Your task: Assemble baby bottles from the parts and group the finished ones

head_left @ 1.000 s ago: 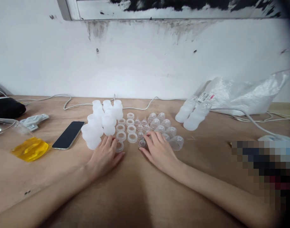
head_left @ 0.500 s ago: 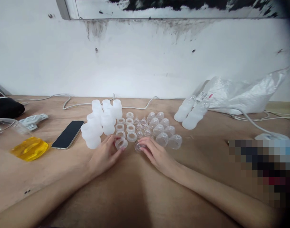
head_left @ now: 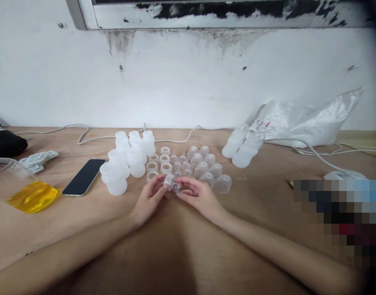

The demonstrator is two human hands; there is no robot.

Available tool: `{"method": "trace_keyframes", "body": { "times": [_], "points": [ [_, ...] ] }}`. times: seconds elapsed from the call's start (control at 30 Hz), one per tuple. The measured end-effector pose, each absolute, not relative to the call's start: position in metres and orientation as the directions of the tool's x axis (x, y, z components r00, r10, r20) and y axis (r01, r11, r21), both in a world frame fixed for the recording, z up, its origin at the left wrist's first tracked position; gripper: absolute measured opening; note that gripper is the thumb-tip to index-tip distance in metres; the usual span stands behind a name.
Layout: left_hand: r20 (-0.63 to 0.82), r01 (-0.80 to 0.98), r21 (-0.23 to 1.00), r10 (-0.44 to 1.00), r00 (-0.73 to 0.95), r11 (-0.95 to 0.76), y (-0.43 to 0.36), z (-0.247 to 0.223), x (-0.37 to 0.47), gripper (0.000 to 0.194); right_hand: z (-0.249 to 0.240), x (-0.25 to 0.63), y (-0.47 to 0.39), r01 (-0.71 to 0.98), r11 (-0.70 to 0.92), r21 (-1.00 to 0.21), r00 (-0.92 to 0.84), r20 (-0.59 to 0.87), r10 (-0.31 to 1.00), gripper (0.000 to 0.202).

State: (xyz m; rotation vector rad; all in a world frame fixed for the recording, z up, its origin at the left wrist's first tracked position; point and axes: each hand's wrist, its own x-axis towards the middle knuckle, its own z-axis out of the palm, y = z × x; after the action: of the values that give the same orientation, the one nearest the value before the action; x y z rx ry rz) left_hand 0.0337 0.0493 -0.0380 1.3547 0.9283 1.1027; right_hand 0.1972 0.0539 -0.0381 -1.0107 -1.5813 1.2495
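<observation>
Between finger and thumb, my left hand (head_left: 151, 198) pinches a translucent screw ring (head_left: 168, 180), tilted on its side. My right hand (head_left: 200, 196) grips a clear bottle nipple (head_left: 176, 187) right against the ring's open side; whether it sits inside the ring I cannot tell. Just beyond my hands, several more rings (head_left: 166, 167) lie flat in two columns. To their right stand several clear nipples (head_left: 177, 164), then rows of clear domed caps (head_left: 201, 169). Several frosted baby bottles (head_left: 117, 180) without tops stand to the left of the rings.
Two bottles with tops (head_left: 244, 155) stand at the back right before a plastic bag (head_left: 298, 123). A phone (head_left: 83, 177) lies left, near a clear container with yellow liquid (head_left: 34, 197). A white cable (head_left: 188, 140) runs along the wall.
My left hand has lifted the ring and brought it right, tilted. My right hand has picked up the nipple and moved it left to meet the ring. The view has shifted slightly.
</observation>
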Motion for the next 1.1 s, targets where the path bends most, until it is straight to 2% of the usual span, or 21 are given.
{"method": "trace_keyframes", "body": {
  "times": [0.23,0.37,0.57,0.7,0.8,0.97,1.1],
  "points": [
    [0.05,-0.112,0.994,0.936,0.35,-0.012,0.048,-0.037,0.031,0.037,-0.03,0.202,0.052,0.317,0.459,-0.83,-0.258,0.39,0.884,0.01],
    [0.089,-0.145,0.989,0.884,0.46,-0.024,0.047,-0.036,0.031,0.033,-0.024,0.203,0.051,0.378,0.54,-0.752,-0.273,0.467,0.841,0.01],
    [0.112,-0.129,0.99,0.847,0.52,-0.052,0.048,-0.037,0.032,0.03,-0.026,0.201,0.049,0.469,0.65,-0.598,-0.287,0.593,0.752,0.008],
    [0.125,-0.072,0.992,0.852,0.508,-0.103,0.048,-0.035,0.031,0.03,-0.027,0.2,0.048,0.465,0.673,-0.574,-0.291,0.619,0.729,0.001],
    [0.15,-0.089,0.989,0.853,0.5,-0.122,0.049,-0.035,0.031,0.033,-0.026,0.201,0.048,0.44,0.677,-0.591,-0.328,0.596,0.733,0.015],
    [0.131,-0.222,0.975,0.838,0.529,-0.012,0.05,-0.04,0.032,0.042,-0.024,0.205,0.052,0.39,0.688,-0.612,-0.427,0.542,0.724,0.02],
    [0.11,-0.229,0.973,0.852,0.511,0.012,0.05,-0.042,0.032,0.042,-0.025,0.207,0.055,0.415,0.679,-0.606,-0.488,0.482,0.728,0.014]
  ]
}}
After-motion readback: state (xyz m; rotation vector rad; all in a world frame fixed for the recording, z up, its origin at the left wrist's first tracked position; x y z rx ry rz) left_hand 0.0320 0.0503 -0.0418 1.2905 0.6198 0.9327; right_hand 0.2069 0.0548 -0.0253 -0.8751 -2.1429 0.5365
